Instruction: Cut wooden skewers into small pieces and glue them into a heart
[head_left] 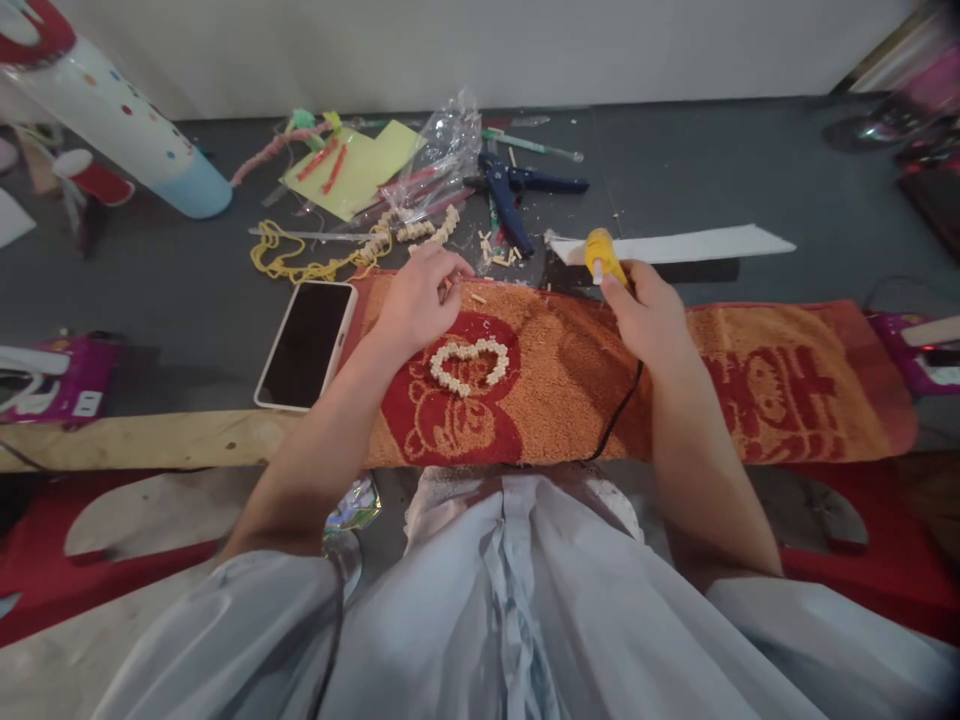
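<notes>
My right hand [651, 305] is closed around a small yellow bottle [602, 254] with a white nozzle, held tilted above the towel's far edge. My left hand [426, 295] hovers at that same edge, its fingers loosely bent with a gap at the thumb and nothing visible in them. A heart outline made of small cream pieces [439, 372] lies on the orange and red towel [559, 375], just below my left hand. Beyond the left fingers are short strips of similar cream pieces [415, 231]. Loose cream sticks [499, 250] are scattered between my hands.
A smartphone [306, 345] lies left of the towel, below tangled yellow yarn [281, 255]. Farther back are blue-handled pliers [506, 195], a clear plastic bag [446, 150] and yellow paper [356, 170]. A white strip [697, 245] lies behind my right hand. A tall bottle [135, 120] stands far left.
</notes>
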